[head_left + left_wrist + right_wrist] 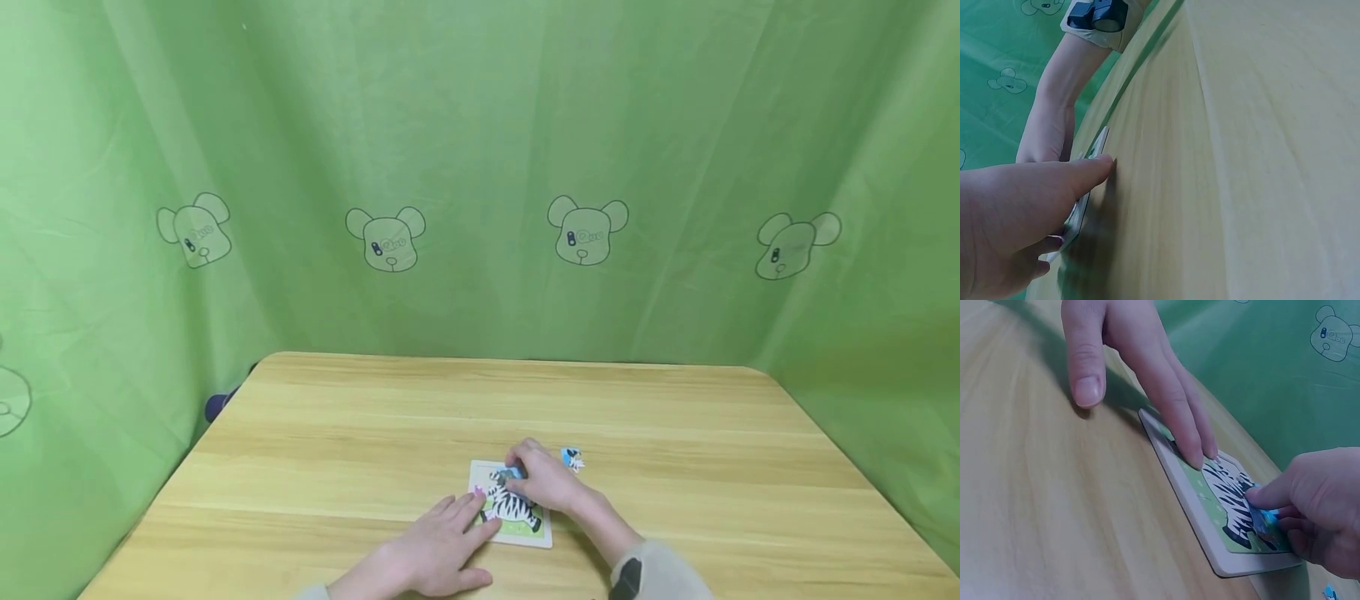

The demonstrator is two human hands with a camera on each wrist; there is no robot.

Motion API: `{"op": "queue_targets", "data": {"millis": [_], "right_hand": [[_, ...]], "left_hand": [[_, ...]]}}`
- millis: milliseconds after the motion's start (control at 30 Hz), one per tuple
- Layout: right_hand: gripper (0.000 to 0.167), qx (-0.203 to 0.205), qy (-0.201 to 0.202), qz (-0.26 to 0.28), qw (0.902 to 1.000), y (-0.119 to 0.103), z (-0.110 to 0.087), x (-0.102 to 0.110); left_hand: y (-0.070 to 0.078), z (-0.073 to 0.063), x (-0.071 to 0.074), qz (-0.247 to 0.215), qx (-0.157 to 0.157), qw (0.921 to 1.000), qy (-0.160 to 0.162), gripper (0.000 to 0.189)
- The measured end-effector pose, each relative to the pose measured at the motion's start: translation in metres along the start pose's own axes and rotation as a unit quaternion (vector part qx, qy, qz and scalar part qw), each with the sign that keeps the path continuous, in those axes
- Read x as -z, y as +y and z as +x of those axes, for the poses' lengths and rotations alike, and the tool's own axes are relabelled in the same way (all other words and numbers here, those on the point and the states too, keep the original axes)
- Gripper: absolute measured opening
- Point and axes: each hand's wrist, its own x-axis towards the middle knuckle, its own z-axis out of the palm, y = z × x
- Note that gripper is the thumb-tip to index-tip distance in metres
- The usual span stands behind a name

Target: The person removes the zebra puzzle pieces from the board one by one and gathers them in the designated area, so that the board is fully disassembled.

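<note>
A small zebra jigsaw puzzle board (522, 540) with a pale rim lies on the wooden table. My left hand (442, 546) rests on the board's left side, its fingers stretched out over the picture and the thumb spread on the table. At the board's upper right, my right hand (549, 481) pinches a blue-edged puzzle piece (1265, 520) between thumb and fingers. That piece lies over the picture beside the striped zebra body (1227, 490), partly covered by the fingers. Whether it sits flush cannot be told. A loose puzzle piece (572, 459), blue with black and white, lies beyond the right hand.
The wooden table (337, 433) stretches out around the board. Behind and beside it hangs a green curtain (480, 125) with bear-head prints. A dark purple object (216, 406) shows past the table's left edge.
</note>
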Motion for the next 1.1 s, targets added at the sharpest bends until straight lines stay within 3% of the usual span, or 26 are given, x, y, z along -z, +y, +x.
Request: {"op": "queue_targets", "data": {"millis": [400, 600, 1100], "right_hand": [[0.023, 0.021, 0.047, 0.025, 0.9984, 0.001, 0.0, -0.006], [0.021, 0.034, 0.033, 0.029, 0.9985, 0.002, -0.001, -0.005], [0.015, 0.02, 0.011, 0.086, 0.996, 0.006, 0.001, -0.002]], "left_hand": [[0.001, 0.009, 0.003, 0.007, -0.001, 0.9999, 0.008, 0.068], [0.003, 0.017, 0.003, 0.025, -0.019, 0.9994, 0.016, 0.067], [0.002, 0.025, 0.003, 0.034, -0.015, 0.9992, 0.016, 0.068]]}}
